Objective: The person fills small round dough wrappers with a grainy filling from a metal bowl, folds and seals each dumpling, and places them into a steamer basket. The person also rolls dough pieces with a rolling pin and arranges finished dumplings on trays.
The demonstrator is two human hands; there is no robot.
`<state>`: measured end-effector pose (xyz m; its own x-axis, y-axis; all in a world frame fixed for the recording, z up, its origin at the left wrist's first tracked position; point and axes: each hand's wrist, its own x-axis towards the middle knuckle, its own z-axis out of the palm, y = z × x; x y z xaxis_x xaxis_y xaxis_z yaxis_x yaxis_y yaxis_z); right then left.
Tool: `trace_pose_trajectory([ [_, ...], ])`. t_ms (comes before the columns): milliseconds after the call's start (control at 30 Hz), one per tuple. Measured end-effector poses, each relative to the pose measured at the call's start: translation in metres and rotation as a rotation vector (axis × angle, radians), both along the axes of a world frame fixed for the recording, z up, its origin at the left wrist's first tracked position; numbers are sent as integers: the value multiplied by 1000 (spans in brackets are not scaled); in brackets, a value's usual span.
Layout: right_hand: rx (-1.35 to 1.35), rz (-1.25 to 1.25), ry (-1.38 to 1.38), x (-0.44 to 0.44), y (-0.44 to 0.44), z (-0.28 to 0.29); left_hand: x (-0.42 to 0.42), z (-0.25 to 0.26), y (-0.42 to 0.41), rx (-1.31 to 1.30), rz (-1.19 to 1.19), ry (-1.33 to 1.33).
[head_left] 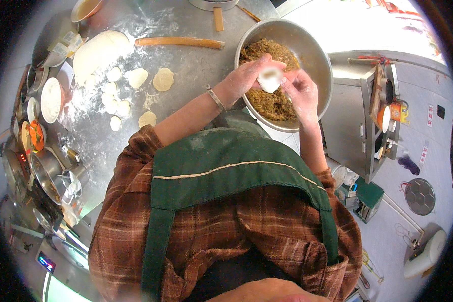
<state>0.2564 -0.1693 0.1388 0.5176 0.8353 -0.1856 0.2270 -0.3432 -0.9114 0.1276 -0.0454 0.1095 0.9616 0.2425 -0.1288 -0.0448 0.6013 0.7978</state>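
Over a large steel bowl [326, 90] of chopped brown filling [271, 107], both my hands hold one piece of white dough [268, 83] with a little filling showing in its middle. My left hand [245, 79] cups the dough from the left, a bracelet at its wrist. My right hand [302, 90] pinches the dough's right edge between thumb and fingers; a light, thin thing beneath that hand is mostly hidden. Flattened dough rounds [163, 79], small dough pieces [123, 108] and a big dough mass [102, 53] lie on the floured steel table [196, 68] to the left.
A wooden rolling pin [179, 42] lies left of the bowl's far side. Bowls, one holding white powder [51, 100], and a steel pot [45, 175] line the table's left edge. A metal cabinet [341, 117] stands right of the bowl, with a wooden board [377, 90] on it.
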Motion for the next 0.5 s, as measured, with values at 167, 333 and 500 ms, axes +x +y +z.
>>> trace_pose_trajectory([
  [167, 179, -71, 40, -9, 8, -2, -1, 8, -3, 93, 68, -13],
  [333, 90, -78, 21, -1, 1, 1, 0, 8, -3, 75, 162, -25],
  [500, 272, -133, 282, -20, 16, 10, 0, 4, -5, 80, 147, -100],
])
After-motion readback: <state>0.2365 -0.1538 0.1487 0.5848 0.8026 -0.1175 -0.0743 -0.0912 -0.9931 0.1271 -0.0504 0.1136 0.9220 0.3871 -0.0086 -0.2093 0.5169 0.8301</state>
